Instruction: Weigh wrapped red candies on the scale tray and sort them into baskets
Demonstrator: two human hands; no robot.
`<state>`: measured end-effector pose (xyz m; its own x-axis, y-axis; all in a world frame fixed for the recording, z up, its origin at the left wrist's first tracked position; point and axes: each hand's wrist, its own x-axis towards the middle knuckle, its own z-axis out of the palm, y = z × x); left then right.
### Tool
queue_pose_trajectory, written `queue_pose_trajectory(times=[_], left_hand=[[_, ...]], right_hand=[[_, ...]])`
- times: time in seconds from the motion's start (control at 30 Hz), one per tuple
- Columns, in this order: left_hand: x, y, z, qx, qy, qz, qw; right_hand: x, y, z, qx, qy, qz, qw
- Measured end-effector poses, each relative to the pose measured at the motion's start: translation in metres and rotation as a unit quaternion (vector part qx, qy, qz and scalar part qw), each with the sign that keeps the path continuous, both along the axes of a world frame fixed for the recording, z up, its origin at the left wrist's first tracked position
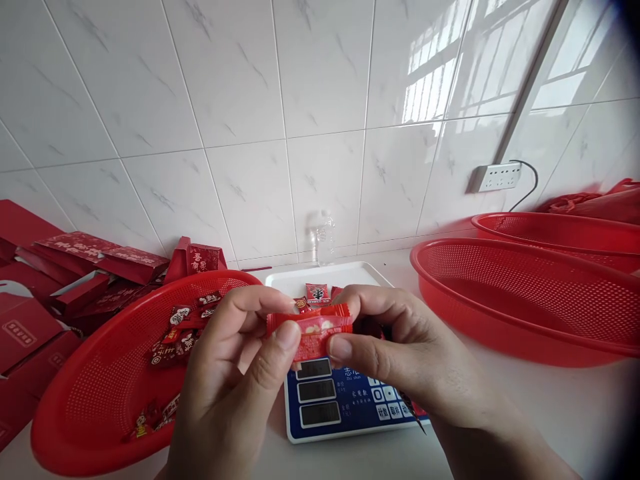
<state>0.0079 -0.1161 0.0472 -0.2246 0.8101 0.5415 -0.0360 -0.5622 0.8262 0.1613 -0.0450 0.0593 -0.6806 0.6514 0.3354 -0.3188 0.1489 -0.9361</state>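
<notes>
A red wrapped candy [316, 339] is stretched between my two hands, above a blue-and-white digital scale [350, 420]. My left hand [245, 373] pinches its left end between thumb and fingers. The right end is pinched by my right hand [400, 340] in the same way. Behind the candy, several small wrapped sweets [317, 293] lie on the scale's white pan [357, 272]; my hands hide part of them. Under my right wrist a dark wrapper edge pokes out by the keypad.
At left a red mesh basket [100, 360] holds several wrapped sweets [173, 333]. Red boxes [75, 267] are heaped beyond it. Two red baskets [500, 333] stand at right. A clear bottle [326, 237] stands by the tiled wall, and a power strip [497, 178] is mounted there.
</notes>
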Motion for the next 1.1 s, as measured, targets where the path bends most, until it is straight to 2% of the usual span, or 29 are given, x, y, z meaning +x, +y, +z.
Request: queue_pose_trajectory(times=[0.37,0.63,1.1], left_hand=[[0.0016,-0.0017,0.0010,-0.001,0.007,0.066,0.998],[0.0052,-0.0030,0.0026,-0.001,-0.011,0.086,0.996],[0.0015,-0.0026,0.0013,0.021,-0.012,0.036,0.999]], right_hand=[[0.0012,0.0013,-0.0005,0.006,-0.011,-0.007,1.000],[-0.0006,-0.0011,0.0045,-0.005,0.002,-0.006,1.000],[0.0018,0.0017,0.0027,-0.001,0.005,-0.009,1.000]])
